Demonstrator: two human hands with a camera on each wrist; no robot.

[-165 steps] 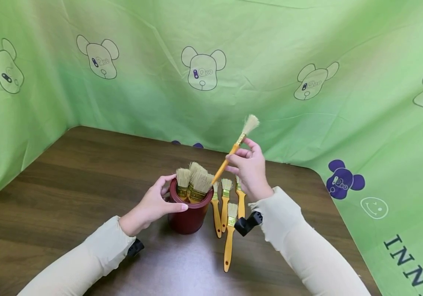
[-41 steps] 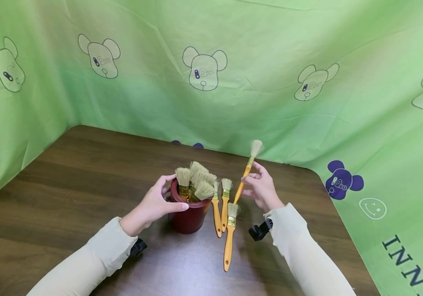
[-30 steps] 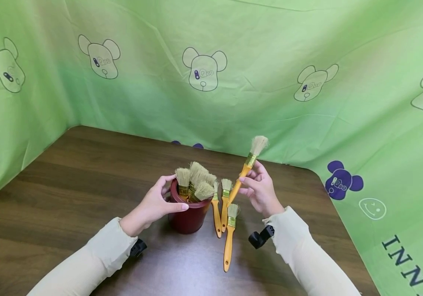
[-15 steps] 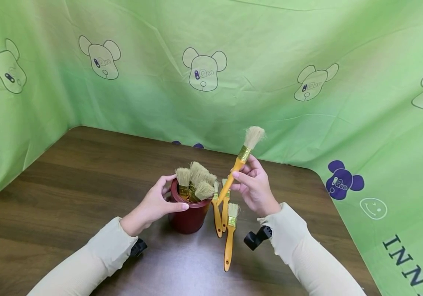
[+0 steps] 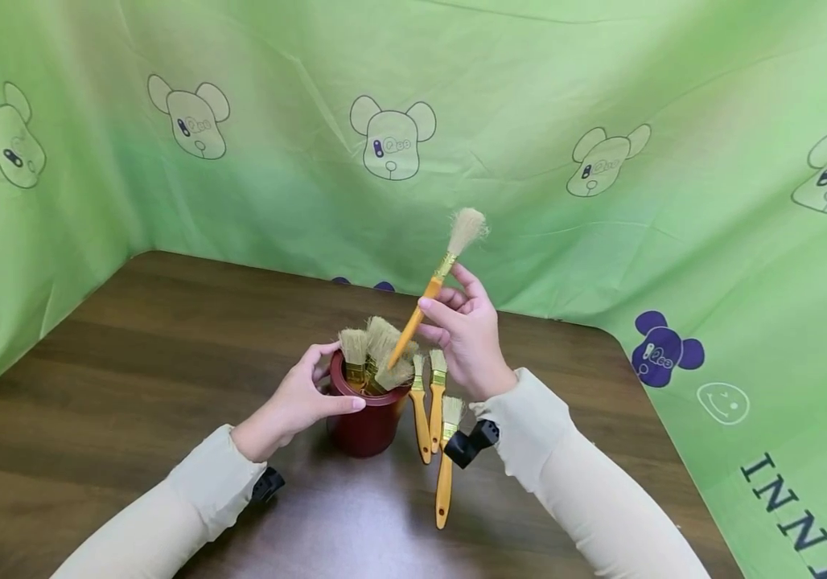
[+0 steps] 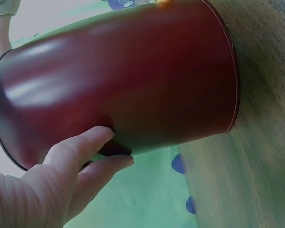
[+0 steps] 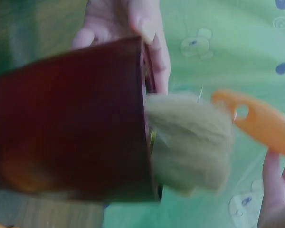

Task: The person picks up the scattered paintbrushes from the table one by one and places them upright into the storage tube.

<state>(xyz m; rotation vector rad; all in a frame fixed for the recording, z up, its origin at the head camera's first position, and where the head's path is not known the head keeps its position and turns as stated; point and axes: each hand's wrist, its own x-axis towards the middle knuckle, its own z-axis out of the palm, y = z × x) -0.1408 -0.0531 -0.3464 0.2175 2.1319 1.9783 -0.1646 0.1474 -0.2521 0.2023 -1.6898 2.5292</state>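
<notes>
orange-handled paintbrush [image 5: 435, 283] is tilted above the dark red pot [image 5: 364, 426], pinched by fingers of the right hand [image 5: 468, 334]; the pot, well apart from the side edges of wooden table [image 5: 131, 362], holds bristle-up brushes [image 5: 353, 347], its rim gripped by the left hand [image 5: 296, 404].

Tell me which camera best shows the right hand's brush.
The head view: it shows the brush from bristles to handle. The right wrist view catches only part of its handle; the left wrist view, nothing recognisable.

Cream long sleeves [image 5: 602, 498], loose gathered cuffs [image 5: 522, 414]; black wrist cameras [image 5: 462, 449]
</notes>
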